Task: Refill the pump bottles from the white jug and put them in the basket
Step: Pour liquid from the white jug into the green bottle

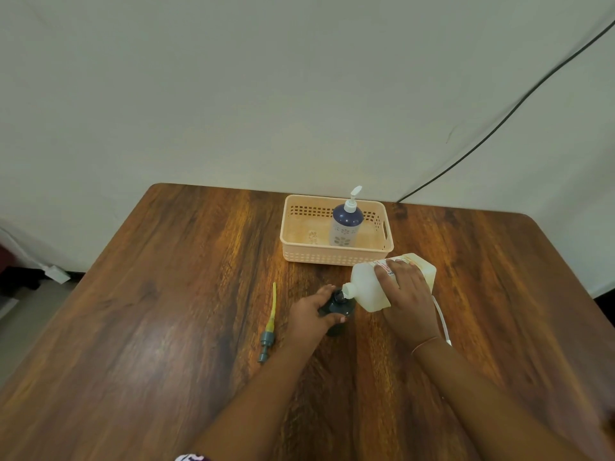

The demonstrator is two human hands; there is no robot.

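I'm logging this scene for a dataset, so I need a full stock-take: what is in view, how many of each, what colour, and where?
table: 1, brown wood, fills the lower view
basket: 1, peach, far middle of the table
blue bottle: 1, dark blue with white pump, upright in the basket
jug: 1, white, tipped with its spout at the dark bottle's mouth
dark bottle: 1, dark, open, near the middle of the table
pump: 1, grey head with yellowish tube, lying left of the dark bottle
white tube: 1, white, on the table behind the right wrist
cable: 1, black, along the wall at right
left hand: 1, grips the dark bottle
right hand: 1, holds the jug
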